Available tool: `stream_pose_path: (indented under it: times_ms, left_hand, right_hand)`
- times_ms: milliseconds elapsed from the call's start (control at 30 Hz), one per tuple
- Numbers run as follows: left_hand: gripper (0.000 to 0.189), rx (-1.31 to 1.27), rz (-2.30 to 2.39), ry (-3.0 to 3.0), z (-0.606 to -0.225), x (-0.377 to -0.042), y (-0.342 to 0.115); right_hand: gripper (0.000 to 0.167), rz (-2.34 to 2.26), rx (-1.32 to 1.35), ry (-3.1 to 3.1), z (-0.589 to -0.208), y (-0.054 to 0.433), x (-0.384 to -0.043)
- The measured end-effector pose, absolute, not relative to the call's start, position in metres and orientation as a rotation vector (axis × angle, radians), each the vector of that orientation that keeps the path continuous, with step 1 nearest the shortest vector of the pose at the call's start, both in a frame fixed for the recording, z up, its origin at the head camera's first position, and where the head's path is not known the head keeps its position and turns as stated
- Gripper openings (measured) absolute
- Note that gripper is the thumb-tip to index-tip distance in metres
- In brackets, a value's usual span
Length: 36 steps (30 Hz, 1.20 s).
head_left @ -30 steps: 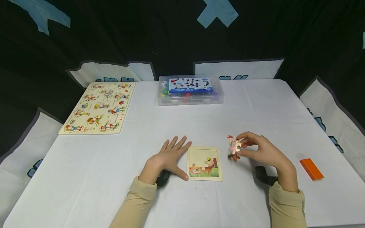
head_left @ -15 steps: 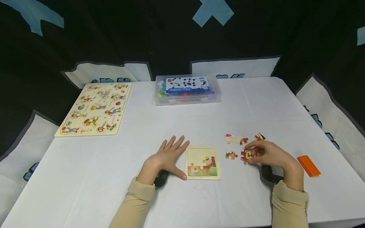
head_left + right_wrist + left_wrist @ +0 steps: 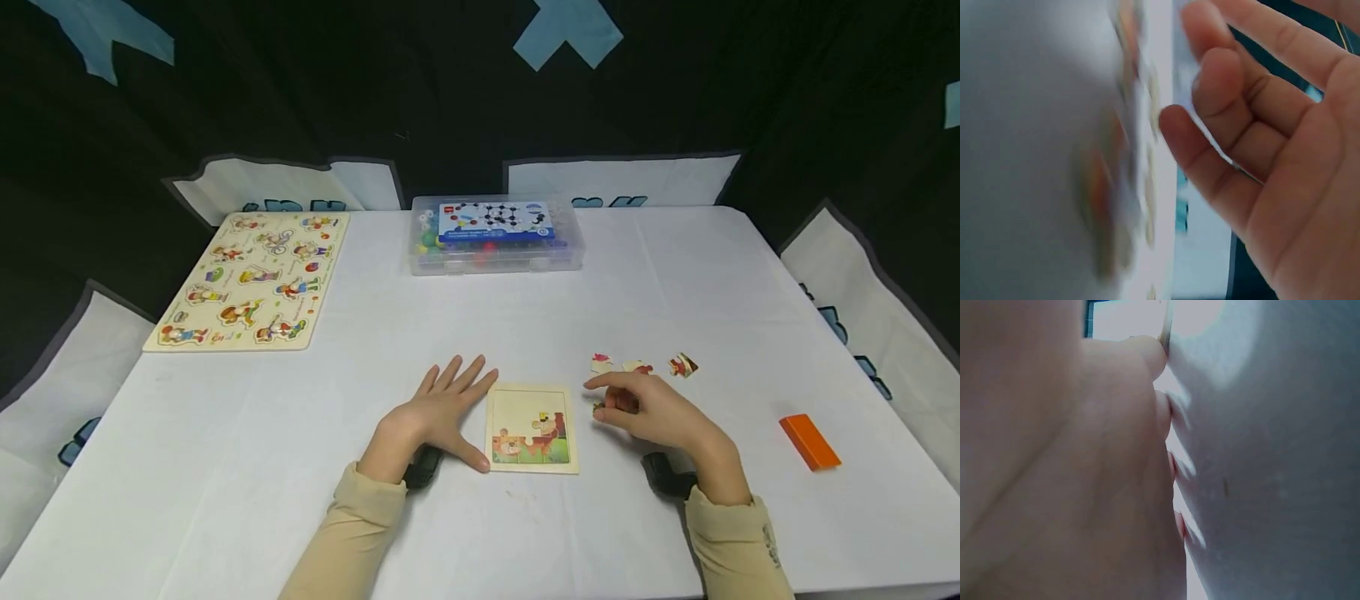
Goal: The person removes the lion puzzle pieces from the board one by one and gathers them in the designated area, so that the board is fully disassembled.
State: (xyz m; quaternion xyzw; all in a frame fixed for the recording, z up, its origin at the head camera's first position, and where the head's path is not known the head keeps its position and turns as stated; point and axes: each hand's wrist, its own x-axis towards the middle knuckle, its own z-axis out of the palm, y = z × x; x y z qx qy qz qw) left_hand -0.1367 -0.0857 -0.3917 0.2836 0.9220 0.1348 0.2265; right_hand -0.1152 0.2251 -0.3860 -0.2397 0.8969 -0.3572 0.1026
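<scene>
In the head view, my left hand (image 3: pixel 433 421) lies flat with fingers spread, its thumb touching the left edge of a small wooden jigsaw tray (image 3: pixel 532 400). Animal-picture pieces fill the tray's lower part. That same hand (image 3: pixel 1116 462) fills much of the left wrist view. My right hand (image 3: pixel 656 412) hovers right of the tray, index finger and thumb apart around a mostly hidden puzzle piece (image 3: pixel 597 407). Beyond it lie a pink-topped puzzle piece (image 3: pixel 602 363), a partly covered red one and a brown-and-red one (image 3: pixel 682 365). Blurred pieces (image 3: pixel 1100 212) show beside the fingers in the right wrist view.
An orange block (image 3: pixel 810 442) lies near the table's right side. At the back stands a clear plastic case (image 3: pixel 497 258) with a molecular model label. A large wooden picture board (image 3: pixel 251 283) lies back left. White cloth (image 3: pixel 480 325) covers the table.
A second ago my right hand pinched a puzzle piece near the tray; half a second ago it was at the bear piece farther right. Now it has moved left, without a piece. The left hand stays.
</scene>
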Motion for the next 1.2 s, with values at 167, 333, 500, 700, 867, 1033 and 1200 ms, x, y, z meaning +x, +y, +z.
stream_pose_path:
  times_ms: [167,333,500,700,867,1033,1200]
  left_hand:
    - [0.122,0.785,0.370,2.546,-0.392,-0.137,-0.086]
    - [0.122,0.786,0.372,2.550,-0.393,-0.137,-0.085]
    - [0.121,0.789,0.372,2.547,-0.393,-0.137,-0.085]
    - [0.121,0.779,0.380,2.542,-0.392,-0.135,-0.086]
    - [0.121,0.781,0.386,2.547,-0.392,-0.135,-0.086]
    - [0.121,0.787,0.389,2.551,-0.393,-0.136,-0.086]
    - [0.121,0.787,0.392,2.549,-0.393,-0.135,-0.086]
  right_hand:
    - [0.041,-0.963,-0.861,2.660,-0.390,0.201,-0.111]
    - [0.046,-0.808,-0.963,2.724,-0.395,0.190,-0.107]
    - [0.039,-0.787,-0.973,2.738,-0.399,0.188,-0.105]
    - [0.033,-0.808,-0.973,2.719,-0.400,0.188,-0.106]
    - [0.034,-0.818,-0.901,2.706,-0.399,0.187,-0.105]
    - [0.035,-0.813,-0.880,2.712,-0.398,0.186,-0.105]
    - [0.033,-0.833,-0.901,2.703,-0.398,0.186,-0.105]
